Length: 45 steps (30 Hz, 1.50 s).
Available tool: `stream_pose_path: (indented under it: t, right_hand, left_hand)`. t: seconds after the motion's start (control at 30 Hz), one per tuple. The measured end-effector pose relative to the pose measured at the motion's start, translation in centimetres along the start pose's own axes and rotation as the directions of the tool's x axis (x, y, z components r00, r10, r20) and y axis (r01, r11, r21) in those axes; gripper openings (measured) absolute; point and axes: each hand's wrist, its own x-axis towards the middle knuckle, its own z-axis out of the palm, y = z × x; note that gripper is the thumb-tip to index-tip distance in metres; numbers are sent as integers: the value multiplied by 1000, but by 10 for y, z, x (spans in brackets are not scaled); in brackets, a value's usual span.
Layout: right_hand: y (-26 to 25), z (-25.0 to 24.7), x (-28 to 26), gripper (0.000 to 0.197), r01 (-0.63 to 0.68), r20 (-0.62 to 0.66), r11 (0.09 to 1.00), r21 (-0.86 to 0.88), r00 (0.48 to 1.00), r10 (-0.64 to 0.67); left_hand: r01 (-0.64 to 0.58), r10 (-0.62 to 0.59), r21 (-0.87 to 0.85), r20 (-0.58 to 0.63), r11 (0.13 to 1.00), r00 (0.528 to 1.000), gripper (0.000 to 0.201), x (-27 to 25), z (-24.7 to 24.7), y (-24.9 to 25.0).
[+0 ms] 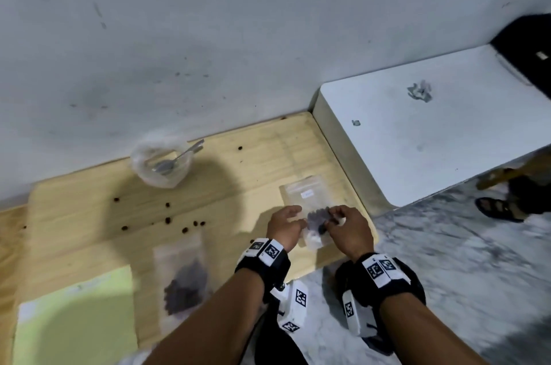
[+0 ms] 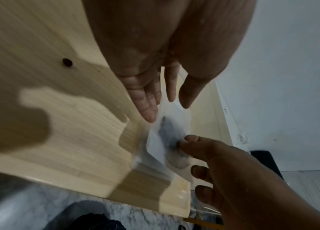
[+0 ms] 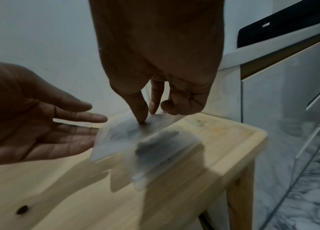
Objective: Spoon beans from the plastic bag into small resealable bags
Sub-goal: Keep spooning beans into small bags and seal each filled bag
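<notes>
Both hands work at the near right corner of the wooden bench (image 1: 238,174). The right hand (image 1: 347,227) pinches a small resealable bag (image 1: 314,226) of dark beans between thumb and fingertips; the left hand (image 1: 284,223) lies flat-fingered and released just beside it, holding nothing. Motion blur smears this bag in both wrist views, so its seal cannot be made out. Just beyond it lies an unfilled small bag (image 1: 304,190) with a white label whose writing is too small to read. A filled bag (image 1: 185,278) lies blurred at the near left, beside a yellow-green sheet (image 1: 77,320) cut off by the frame edge. At the far left sits the plastic bag (image 1: 161,163) with a spoon (image 1: 176,160) in it; its contents are unclear. Loose beans (image 1: 168,220) dot the bench.
</notes>
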Motion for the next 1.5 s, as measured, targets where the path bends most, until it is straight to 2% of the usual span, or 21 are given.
stream_pose_path:
  t: [0.13,0.3,0.4,0.5,0.6,0.73,0.83,0.97,1.03,1.17,1.3,1.37,1.43,1.5]
  right_hand:
    - [17,2,21,32,-6,24,999,-49,1000,8]
    - [24,9,26,45,25,87,988,-155,996,-12]
    - [15,11,13,47,96,-10,986,-139,995,-99]
    - [-6,25,-7,34,245,-69,967,-66,966,-250]
    - [-32,61,-37,15,313,97,948,53,944,-317]
    - [-58,114,-76,5,293,361,955,47,886,-289]
    - [-70,147,-100,16,267,455,964,-20,861,-229]
    - [-81,174,-128,35,208,445,971,-119,885,-135]
    - [-89,183,-142,37,211,423,966,-149,897,-131]
    - [-99,192,-161,31,173,368,971,-164,924,-103]
    - [-99,202,-165,23,103,313,983,-149,948,-52]
    - [-94,206,-164,25,68,292,990,-122,956,-30]
    - [-91,207,-163,36,34,277,994,-99,961,-5]
    - [-90,206,-164,30,10,264,997,-73,964,10]
  left_hand:
    - [51,-53,52,27,997,998,31,12,18,2]
    - [64,-73,143,55,988,996,44,17,17,1]
    - [38,-40,124,15,992,999,38,10,4,5]
    - [-13,13,51,-7,999,1000,27,-3,-22,6]
    - [-53,52,-3,-99,999,994,15,-24,-68,-4]
    - [-77,75,4,-270,997,960,11,-54,-132,-27]
    - [-65,82,55,-425,996,901,10,-75,-178,-54]
    - [38,26,108,-534,993,845,6,-98,-225,-91]
    - [73,16,148,-529,986,848,4,-106,-242,-104]
    - [92,-16,162,-421,982,907,6,-111,-254,-119]
    - [73,-24,139,-321,988,947,13,-111,-253,-128]
    - [60,-10,162,-292,985,956,11,-111,-252,-132]
    - [53,0,171,-297,984,955,8,-112,-252,-135]
    - [31,25,170,-317,985,948,12,-114,-253,-138]
